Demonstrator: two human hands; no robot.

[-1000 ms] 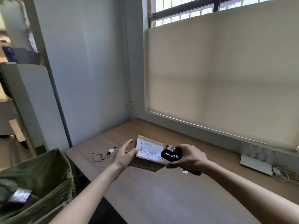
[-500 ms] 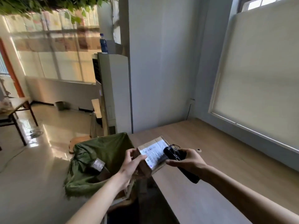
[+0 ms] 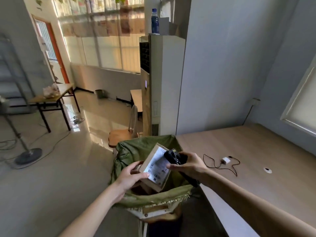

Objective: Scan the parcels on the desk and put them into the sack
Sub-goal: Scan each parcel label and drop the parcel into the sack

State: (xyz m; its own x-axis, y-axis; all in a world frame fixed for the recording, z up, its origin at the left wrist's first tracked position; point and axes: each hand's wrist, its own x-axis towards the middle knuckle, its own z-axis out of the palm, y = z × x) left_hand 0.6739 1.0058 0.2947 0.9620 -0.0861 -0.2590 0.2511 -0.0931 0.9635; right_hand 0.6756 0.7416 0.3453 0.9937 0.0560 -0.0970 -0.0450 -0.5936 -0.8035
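A small brown cardboard parcel (image 3: pixel 154 165) with a white shipping label hangs over the open mouth of the green sack (image 3: pixel 136 151). My left hand (image 3: pixel 130 175) holds the parcel at its lower left corner, thumb on the label. My right hand (image 3: pixel 189 165) grips a black handheld scanner (image 3: pixel 173 157), whose head lies against the parcel's upper right edge. More brown cardboard shows inside the sack under the parcel. The sack stands beside the left end of the wooden desk (image 3: pixel 248 151).
On the desk lie a white charger with a black cable (image 3: pixel 225 160) and a small round cable hole (image 3: pixel 268 170). Behind the sack stand a wooden chair (image 3: pixel 124 134) and a tall white air conditioner (image 3: pixel 162 86). A stand base (image 3: pixel 28 155) and floor cables lie to the left.
My head and both hands have swung left from the desk. The parcel and scanner have moved from above the desk top to above the sack's mouth.
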